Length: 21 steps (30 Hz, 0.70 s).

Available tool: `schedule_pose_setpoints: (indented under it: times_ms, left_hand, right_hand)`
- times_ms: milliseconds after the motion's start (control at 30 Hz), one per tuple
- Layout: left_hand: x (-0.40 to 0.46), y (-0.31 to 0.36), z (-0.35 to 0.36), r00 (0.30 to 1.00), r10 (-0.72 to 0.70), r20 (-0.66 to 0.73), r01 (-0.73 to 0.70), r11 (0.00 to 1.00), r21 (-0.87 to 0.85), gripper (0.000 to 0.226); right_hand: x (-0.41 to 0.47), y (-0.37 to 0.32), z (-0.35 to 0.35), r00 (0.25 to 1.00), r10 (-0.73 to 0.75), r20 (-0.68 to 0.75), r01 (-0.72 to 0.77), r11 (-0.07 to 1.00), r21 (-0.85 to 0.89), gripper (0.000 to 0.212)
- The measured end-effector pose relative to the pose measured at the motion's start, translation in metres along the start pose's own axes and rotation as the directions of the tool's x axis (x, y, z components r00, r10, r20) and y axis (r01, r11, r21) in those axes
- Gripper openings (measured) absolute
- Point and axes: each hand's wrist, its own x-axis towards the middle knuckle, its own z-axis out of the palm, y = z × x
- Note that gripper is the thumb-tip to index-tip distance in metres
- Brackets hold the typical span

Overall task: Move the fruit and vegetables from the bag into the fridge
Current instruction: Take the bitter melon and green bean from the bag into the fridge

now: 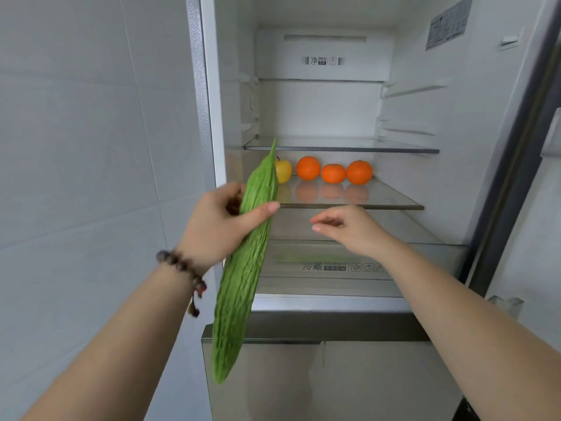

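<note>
A: Which hand has the bitter gourd [243,262]?

B: The left hand [221,220] grips it near the upper third, its long axis steeply tilted, tip toward the fridge [425,183]. The right hand [349,229] hangs released just right of it, holding nothing.

A: What's in the fridge?

B: A yellow apple [284,171] and three oranges [334,173] sit in a row on the middle glass shelf [388,199], so the gourd likely goes in front of them

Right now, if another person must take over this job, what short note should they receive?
Left hand grips the bitter gourd near its upper part, in front of the open fridge.
Right hand is open, holds nothing, below the middle shelf.
Done: yellow apple and three oranges sit on that shelf.
Left: put the gourd inside. The bag is out of view, so check it.
</note>
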Motion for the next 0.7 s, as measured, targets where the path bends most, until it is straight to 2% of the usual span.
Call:
schedule_pose_setpoints:
  times_ms: [133, 200, 367, 433, 533, 633, 700]
  left_hand:
    - [0.049, 0.062, 0.010, 0.981, 0.194, 0.028, -0.195, 0.980, 0.044, 0.049]
    - [0.073, 0.094, 0.020, 0.959, 0.274, 0.067, -0.279, 0.957, 0.081, 0.043]
    - [0.111, 0.142, 0.066, 0.871, 0.390, 0.300, -0.475, 0.826, 0.305, 0.036]
    - [0.121, 0.136, 0.090, 0.840, 0.344, 0.419, -0.507, 0.773, 0.381, 0.042]
    - [0.134, 0.110, 0.124, 0.785, 0.202, 0.585, -0.510, 0.747, 0.427, 0.044]
    - [0.139, 0.079, 0.150, 0.723, 0.093, 0.684, -0.512, 0.738, 0.440, 0.043]
    - [0.142, 0.062, 0.166, 0.674, 0.015, 0.738, -0.515, 0.726, 0.456, 0.051]
  right_hand:
    - [-0.029, 0.008, -0.014, 0.998, 0.032, -0.050, -0.035, 0.998, -0.060, 0.024]
    - [-0.040, 0.013, -0.025, 0.995, 0.044, -0.087, -0.054, 0.992, -0.112, 0.026]
    - [-0.066, 0.021, -0.048, 0.988, 0.045, -0.147, -0.081, 0.964, -0.253, 0.034]
    - [-0.076, 0.024, -0.053, 0.986, 0.041, -0.160, -0.089, 0.949, -0.301, 0.038]
    - [-0.093, 0.028, -0.055, 0.981, 0.076, -0.181, -0.136, 0.927, -0.349, 0.045]
    - [-0.110, 0.031, -0.056, 0.970, 0.088, -0.225, -0.170, 0.910, -0.378, 0.048]
    - [-0.121, 0.033, -0.055, 0.961, 0.112, -0.252, -0.202, 0.907, -0.370, 0.048]
